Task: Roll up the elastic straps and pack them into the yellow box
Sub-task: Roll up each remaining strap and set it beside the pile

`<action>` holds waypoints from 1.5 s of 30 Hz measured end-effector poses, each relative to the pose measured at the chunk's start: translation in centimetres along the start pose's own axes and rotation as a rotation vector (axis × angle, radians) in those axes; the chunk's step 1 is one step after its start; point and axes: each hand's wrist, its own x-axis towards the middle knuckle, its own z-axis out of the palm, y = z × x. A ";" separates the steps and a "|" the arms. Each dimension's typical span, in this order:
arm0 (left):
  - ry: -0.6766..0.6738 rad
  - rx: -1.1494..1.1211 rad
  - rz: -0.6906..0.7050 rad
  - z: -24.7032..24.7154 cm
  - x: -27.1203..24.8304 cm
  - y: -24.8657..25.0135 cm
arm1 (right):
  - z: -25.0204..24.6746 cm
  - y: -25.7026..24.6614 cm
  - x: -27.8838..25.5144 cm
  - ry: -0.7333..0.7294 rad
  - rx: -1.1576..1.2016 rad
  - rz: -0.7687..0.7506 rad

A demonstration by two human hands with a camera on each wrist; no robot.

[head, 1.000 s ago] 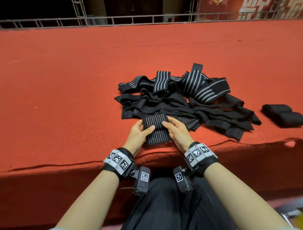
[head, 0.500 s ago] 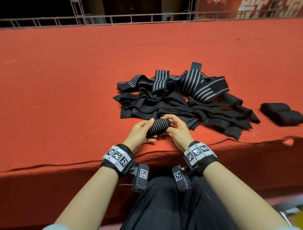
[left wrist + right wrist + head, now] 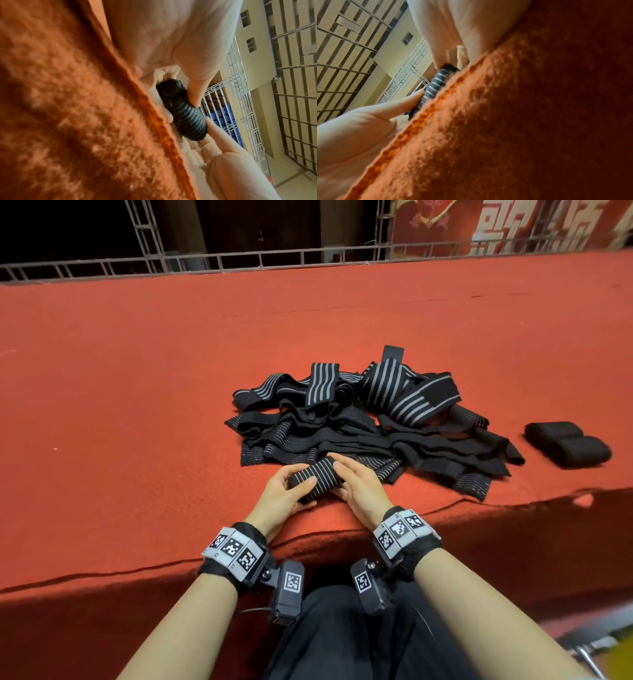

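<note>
Rolling a strap (image 3: 317, 479) at the table (image 3: 137, 405) edge, both hands pinching the roll.
Left hand (image 3: 279, 501) and right hand (image 3: 359, 491) each curl fingers round one end. I'd keep tension even and edges aligned so it doesn't cone. Pile (image 3: 359, 422) sits just behind; two finished rolls (image 3: 568, 443) lie right. Yellow box not in view; strap's tail hidden under my hands.

Ribbed elastic strap (image 3: 317, 479) on fuzzy red carpet (image 3: 137, 405).

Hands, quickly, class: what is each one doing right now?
Left hand: grips the rolled strap.
Right hand: grips the same rolled strap's other end.
</note>
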 end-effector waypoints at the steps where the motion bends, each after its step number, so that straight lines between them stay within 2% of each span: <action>1: -0.008 0.018 0.003 0.2 0.0 0.0 | 0.2 -0.1 0.0 0.010 -0.035 0.006; 4: -0.048 0.056 0.003 1.3 0.0 0.3 | 1.3 -0.1 -0.2 0.062 -0.183 0.013; 6: -0.050 0.035 0.006 2.3 0.2 0.7 | 1.5 -0.5 -0.4 0.109 -0.278 -0.045; 10: -0.131 -0.027 0.034 5.4 0.8 3.1 | 0.0 -5.1 -1.0 0.131 -0.369 -0.089; 12: -0.153 -0.061 0.042 8.0 1.4 4.7 | -1.7 -7.7 -0.5 0.161 -0.380 -0.105; 16: -0.183 -0.004 -0.002 14.2 3.3 6.4 | -7.9 -10.9 0.9 0.317 -0.310 -0.161; 21: -0.155 0.062 -0.042 22.5 5.5 6.2 | -14.0 -17.1 -1.6 0.478 -0.242 -0.162; 24: -0.216 0.060 -0.088 27.2 6.6 5.9 | -18.1 -19.5 -2.3 0.537 -0.186 -0.177; 29: -0.247 0.027 -0.176 33.3 8.9 5.6 | -24.8 -22.9 -2.6 0.570 -0.307 -0.072; 34: -0.195 0.118 -0.128 37.7 13.0 5.6 | -30.8 -24.5 0.0 0.661 -0.420 -0.012; 39: -0.170 0.171 -0.133 40.7 17.7 5.3 | -33.9 -25.4 3.9 0.703 -0.512 0.024; 42: -0.163 0.185 -0.198 41.8 19.9 3.5 | -36.0 -24.9 6.1 0.699 -0.611 0.078; 45: -0.139 0.229 -0.200 42.6 21.9 1.1 | -37.6 -23.3 8.0 0.660 -0.705 0.127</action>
